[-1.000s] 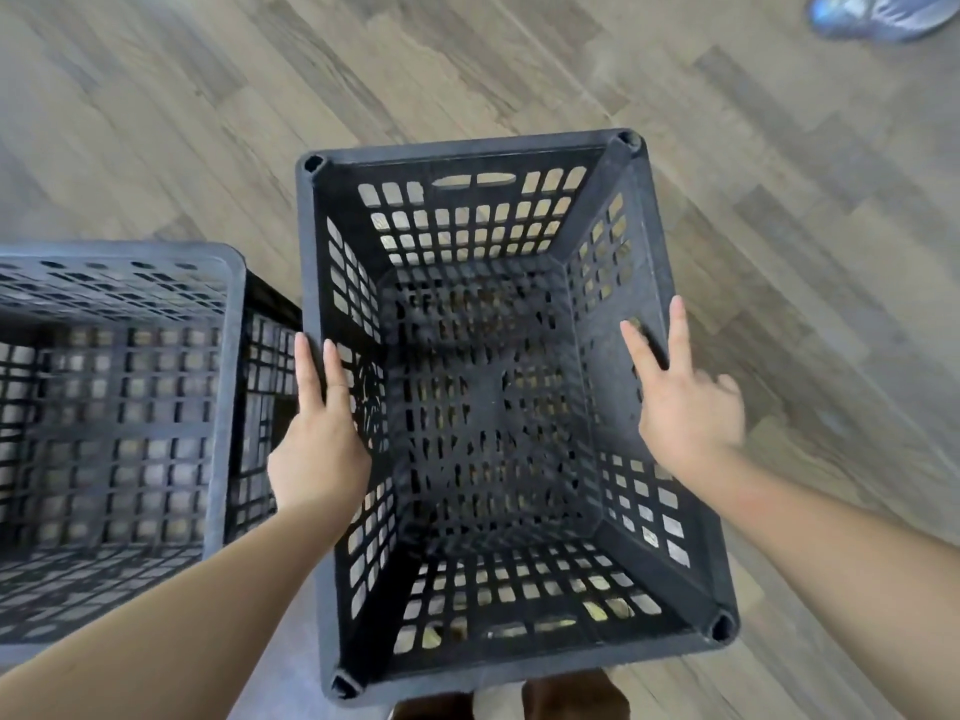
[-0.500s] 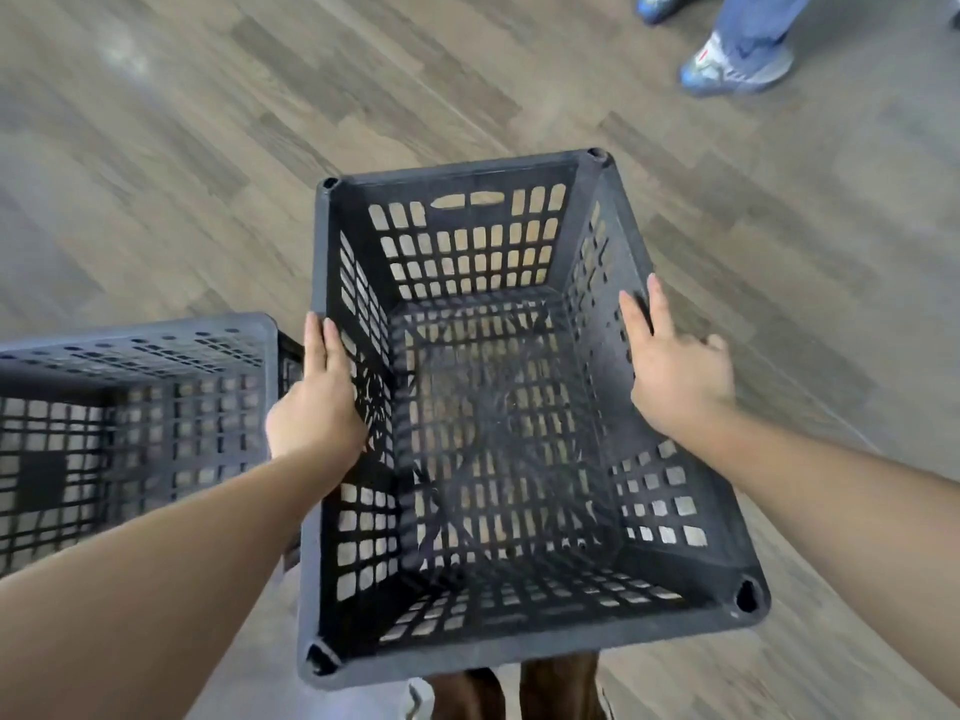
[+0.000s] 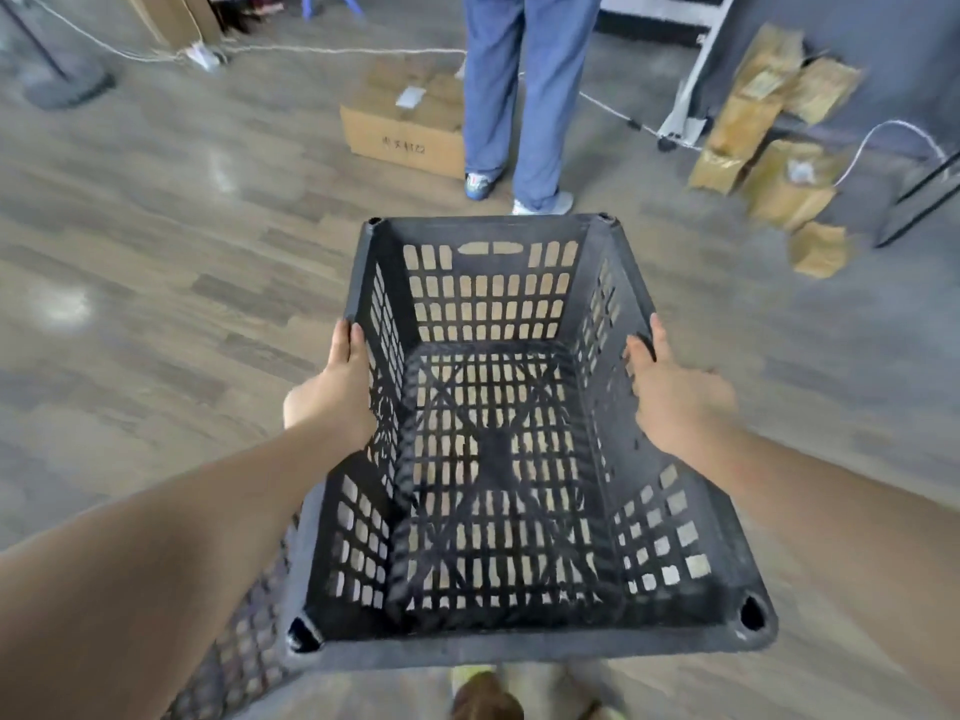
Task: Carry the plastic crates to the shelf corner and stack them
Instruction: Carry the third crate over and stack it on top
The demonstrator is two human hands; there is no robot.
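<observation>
My left hand (image 3: 332, 402) and right hand (image 3: 675, 402) grip the side rims of the black crate (image 3: 493, 459), fingers curled over, crate carried at 12 o'clock. It could tilt and slip if one grip loosens. Person's legs (image 3: 524, 96) and cardboard box (image 3: 405, 127) block 12 o'clock; paper bags (image 3: 769, 148) at 2, second crate (image 3: 244, 636) at 7.

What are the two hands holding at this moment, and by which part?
The black crate: left hand on its left rim, right hand on its right rim.
</observation>
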